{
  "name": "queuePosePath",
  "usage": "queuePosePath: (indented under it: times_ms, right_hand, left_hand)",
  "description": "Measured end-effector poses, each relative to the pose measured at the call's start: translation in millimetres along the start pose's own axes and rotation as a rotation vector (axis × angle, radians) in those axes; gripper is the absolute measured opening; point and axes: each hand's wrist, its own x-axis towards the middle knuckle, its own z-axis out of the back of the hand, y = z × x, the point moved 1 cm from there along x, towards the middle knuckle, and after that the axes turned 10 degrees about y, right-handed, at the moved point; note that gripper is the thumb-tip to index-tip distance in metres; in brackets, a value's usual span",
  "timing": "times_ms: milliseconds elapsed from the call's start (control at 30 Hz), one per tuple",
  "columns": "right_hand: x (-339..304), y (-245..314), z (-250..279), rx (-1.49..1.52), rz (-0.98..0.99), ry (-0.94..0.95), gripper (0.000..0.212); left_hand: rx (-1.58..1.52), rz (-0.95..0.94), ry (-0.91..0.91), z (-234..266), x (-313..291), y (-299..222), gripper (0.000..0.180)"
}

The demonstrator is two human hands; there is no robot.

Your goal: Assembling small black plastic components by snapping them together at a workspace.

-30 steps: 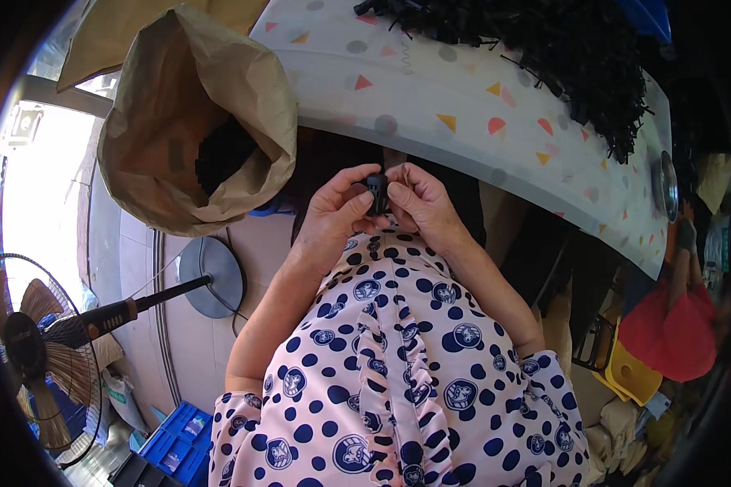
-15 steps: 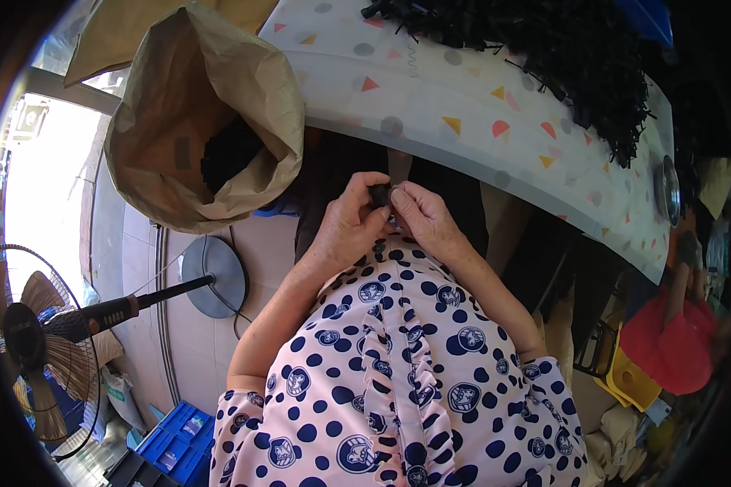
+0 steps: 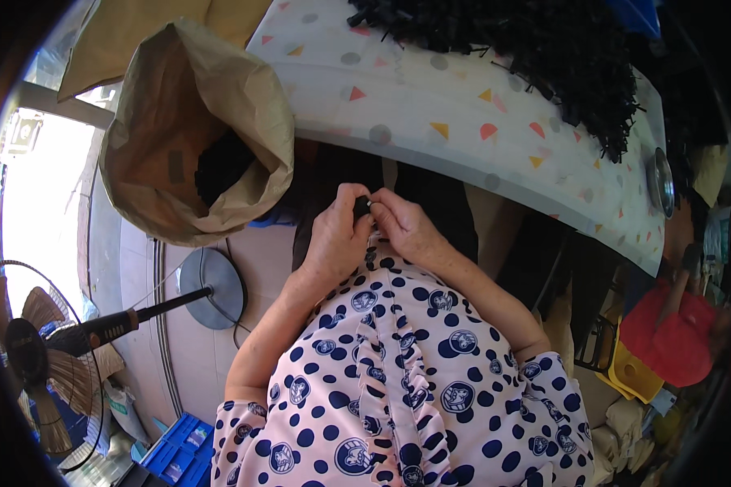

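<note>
In front of my body, below the table's near edge, my two hands meet at the fingertips. My left hand [image 3: 338, 235] is closed, pinching a small black piece [image 3: 361, 209] that shows only in part between thumb and index finger. Against the same piece my right hand [image 3: 406, 225] presses its thumb and fingers, also closed. A tiny pale spot shows where the fingertips come together; I cannot make out what it is. The piece's full shape is hidden by my fingers.
A big pile of small black pieces [image 3: 536, 57] covers the far part of the patterned table [image 3: 398, 105]. At left, an open brown paper bag [image 3: 260, 105] holds black pieces. A standing fan [image 3: 28, 345], a blue crate [image 3: 179, 446] and, at right, a metal bowl [image 3: 662, 183] are around.
My fingertips have drawn closer over the black piece, and less of it shows. The whole view has shifted slightly, the bag and table appearing a little further left.
</note>
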Motion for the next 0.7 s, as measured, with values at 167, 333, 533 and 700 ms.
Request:
queuePosePath:
  times_ms: [167,333,533,700]
  right_hand:
    - [4,6,-5,-0.079,0.111,-0.079,0.014]
    - [9,7,-1,-0.080,0.044,-0.068,0.016]
    - [29,39,75,-0.297,0.243,-0.143,0.017]
    - [68,44,194,-0.928,0.194,-0.618,0.018]
  left_hand:
    - [0.045,-0.011,-0.069,-1,0,3,0.031]
    - [0.070,0.064,-0.020,8,4,-10,0.034]
    - [-0.012,0.086,-0.259,56,5,-21,0.035]
    - [0.461,0.105,-0.496,141,-8,3,0.034]
